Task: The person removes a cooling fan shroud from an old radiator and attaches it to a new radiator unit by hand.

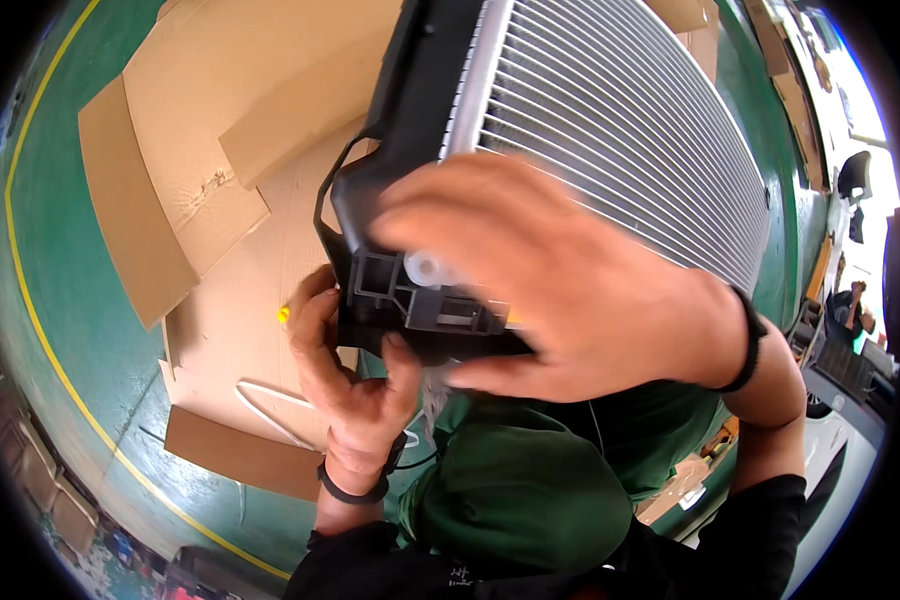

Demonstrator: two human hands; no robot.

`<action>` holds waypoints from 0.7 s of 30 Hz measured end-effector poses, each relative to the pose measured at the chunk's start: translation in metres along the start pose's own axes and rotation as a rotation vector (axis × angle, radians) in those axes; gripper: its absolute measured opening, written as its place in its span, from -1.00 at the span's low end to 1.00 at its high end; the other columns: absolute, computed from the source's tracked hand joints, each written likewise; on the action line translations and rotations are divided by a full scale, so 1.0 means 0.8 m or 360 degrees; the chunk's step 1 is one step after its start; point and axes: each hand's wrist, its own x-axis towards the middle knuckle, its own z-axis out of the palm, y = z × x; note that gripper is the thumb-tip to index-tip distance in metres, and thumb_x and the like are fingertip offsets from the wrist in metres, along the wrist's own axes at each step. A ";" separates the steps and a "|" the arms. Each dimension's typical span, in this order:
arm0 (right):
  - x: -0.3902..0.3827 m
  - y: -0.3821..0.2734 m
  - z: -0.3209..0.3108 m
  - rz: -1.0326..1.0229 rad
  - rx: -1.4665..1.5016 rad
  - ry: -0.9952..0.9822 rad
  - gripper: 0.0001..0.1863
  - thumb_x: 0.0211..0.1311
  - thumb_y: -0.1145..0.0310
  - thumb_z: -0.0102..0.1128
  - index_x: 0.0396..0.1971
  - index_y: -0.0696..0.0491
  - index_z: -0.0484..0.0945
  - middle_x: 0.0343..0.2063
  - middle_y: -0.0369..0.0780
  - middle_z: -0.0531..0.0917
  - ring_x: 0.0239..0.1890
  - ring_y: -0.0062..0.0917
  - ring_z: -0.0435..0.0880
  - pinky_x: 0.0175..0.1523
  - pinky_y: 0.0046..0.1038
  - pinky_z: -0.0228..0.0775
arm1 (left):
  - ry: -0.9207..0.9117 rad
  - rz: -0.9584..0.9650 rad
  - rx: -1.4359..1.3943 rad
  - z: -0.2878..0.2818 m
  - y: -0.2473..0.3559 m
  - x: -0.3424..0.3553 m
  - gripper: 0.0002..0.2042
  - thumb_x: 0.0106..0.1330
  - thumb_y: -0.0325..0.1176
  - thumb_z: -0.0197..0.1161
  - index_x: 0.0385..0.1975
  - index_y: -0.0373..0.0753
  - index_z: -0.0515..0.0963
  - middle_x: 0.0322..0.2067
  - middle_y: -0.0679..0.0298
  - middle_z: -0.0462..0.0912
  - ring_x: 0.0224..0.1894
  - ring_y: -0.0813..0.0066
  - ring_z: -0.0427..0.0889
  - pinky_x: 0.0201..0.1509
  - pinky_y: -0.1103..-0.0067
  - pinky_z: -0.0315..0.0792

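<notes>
A car radiator (610, 120) with silver fins and a black plastic end tank (425, 100) stands tilted before me. My left hand (355, 375) grips the tank's near left corner, fingers behind it and thumb along its lower edge. Over the near end hovers my right hand (560, 280), smeared by motion, fingers stretched out and thumb apart; I see nothing held in it. A whitish translucent round plastic piece (425, 267) sits by its fingers, next to a black molded bracket (440, 310) on the tank. The palm hides part of the radiator.
Opened cardboard (240, 340) lies under and left of the radiator on a green floor (60, 260) with a yellow line. A white strap (270, 412) rests on the cardboard. A small yellow piece (283, 315) shows beside my left fingers. Another person (850, 308) is far right.
</notes>
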 end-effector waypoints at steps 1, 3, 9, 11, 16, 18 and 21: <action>-0.009 0.000 -0.020 0.0071 -0.0006 -0.0010 -0.21 -0.15 0.38 0.49 0.18 0.20 0.35 0.10 -0.01 0.49 0.16 -0.12 0.49 0.21 -0.20 0.38 | -0.0007 -0.0021 0.0167 -0.003 0.008 0.004 -0.45 0.07 -0.57 0.25 0.14 -0.41 0.31 0.20 -0.19 0.28 0.21 -0.05 0.43 0.29 0.30 0.34; -0.069 0.030 -0.070 0.0275 -0.0173 0.0079 -0.32 0.02 0.38 0.36 0.21 0.15 0.37 0.17 -0.04 0.48 0.21 -0.22 0.48 0.23 -0.24 0.36 | 0.0019 -0.0035 0.0372 -0.010 0.016 0.003 -0.39 0.00 -0.61 0.26 0.16 -0.41 0.31 0.17 -0.15 0.34 0.21 -0.05 0.44 0.24 0.32 0.39; -0.390 0.100 -0.186 0.1571 0.0067 0.0967 -0.46 0.34 0.23 0.23 0.21 0.19 0.37 0.08 -0.17 0.52 0.12 -0.47 0.53 0.20 -0.44 0.38 | -0.0326 -0.0003 0.0657 0.014 0.038 0.027 -0.30 0.02 -0.72 0.22 0.29 -0.38 0.29 0.23 -0.03 0.39 0.27 0.08 0.40 0.33 0.33 0.30; -0.486 0.109 -0.197 0.2033 -0.0180 0.0958 -0.38 0.36 0.07 0.17 0.22 0.23 0.37 0.11 -0.14 0.53 0.14 -0.45 0.50 0.22 -0.42 0.33 | -0.0346 -0.0200 0.0771 0.002 0.044 0.028 -0.27 0.13 -0.67 0.30 0.36 -0.36 0.19 0.31 -0.09 0.30 0.34 0.13 0.30 0.43 0.37 0.15; -0.703 0.112 -0.120 0.2541 0.0214 0.1224 -0.13 0.19 -0.06 0.32 0.28 0.31 0.28 0.24 0.01 0.42 0.26 -0.30 0.42 0.33 -0.34 0.24 | -0.0285 0.0045 0.1003 -0.015 0.020 0.035 -0.41 0.26 -0.41 0.35 0.24 -0.44 0.28 0.13 -0.10 0.42 0.18 0.06 0.42 0.30 0.32 0.28; -0.749 0.094 -0.063 0.2525 0.0513 0.1267 -0.05 0.14 0.00 0.40 0.34 0.32 0.19 0.30 0.05 0.34 0.36 -0.27 0.31 0.45 -0.32 0.06 | -0.0274 0.0059 0.1127 -0.018 0.014 0.038 -0.42 0.28 -0.34 0.35 0.22 -0.47 0.29 0.11 -0.10 0.44 0.15 0.05 0.43 0.26 0.32 0.31; -0.766 0.098 -0.010 0.1932 0.1145 0.1581 -0.05 0.05 0.18 0.52 0.36 0.25 0.18 0.25 -0.06 0.42 0.30 -0.38 0.38 0.40 -0.35 0.16 | -0.0281 0.0180 0.1201 -0.030 -0.004 0.048 -0.39 0.32 -0.23 0.33 0.20 -0.50 0.28 0.10 -0.12 0.44 0.13 0.05 0.44 0.23 0.31 0.33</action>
